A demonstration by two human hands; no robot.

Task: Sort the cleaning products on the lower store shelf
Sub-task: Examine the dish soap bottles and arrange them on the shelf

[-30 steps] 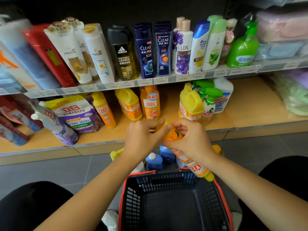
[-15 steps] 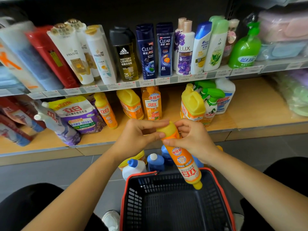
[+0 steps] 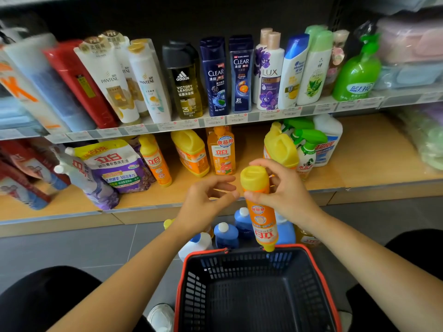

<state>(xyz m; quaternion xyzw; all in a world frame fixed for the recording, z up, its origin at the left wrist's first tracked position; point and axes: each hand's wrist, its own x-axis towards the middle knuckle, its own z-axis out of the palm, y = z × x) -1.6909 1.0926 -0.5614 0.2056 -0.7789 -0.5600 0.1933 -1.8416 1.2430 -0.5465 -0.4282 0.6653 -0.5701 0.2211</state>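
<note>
Well, the lower shelf (image 3: 359,164) runs across our view from nine o'clock to three o'clock. Its wooden board carries pouches, orange and yellow detergent bottles and green spray bottles. At six o'clock sits the black basket (image 3: 239,307) with its red rim.

Our two forearms rise from seven and five o'clock and converge at the centre, above the basket's far rim and in front of the shelf edge. Several blue bottles (image 3: 225,234) stand on the grey floor between basket and shelf.

Our right hand (image 3: 287,195) comes in from four o'clock and grips the orange bottle (image 3: 262,216) near its wide yellow end. The thumb presses the front and the fingers (image 3: 266,164) curl round the back. The bottle hangs inverted in the air, with its base toward twelve o'clock, its narrow yellow cap toward six just over the basket rim, and its label upside down.

Our left hand (image 3: 203,202) sits at nine o'clock of the bottle, holding nothing. Its fingers (image 3: 223,179) are loosely spread and point toward three o'clock. We cannot tell whether its thumb tip touches the bottle or only lies just beside it.
</note>
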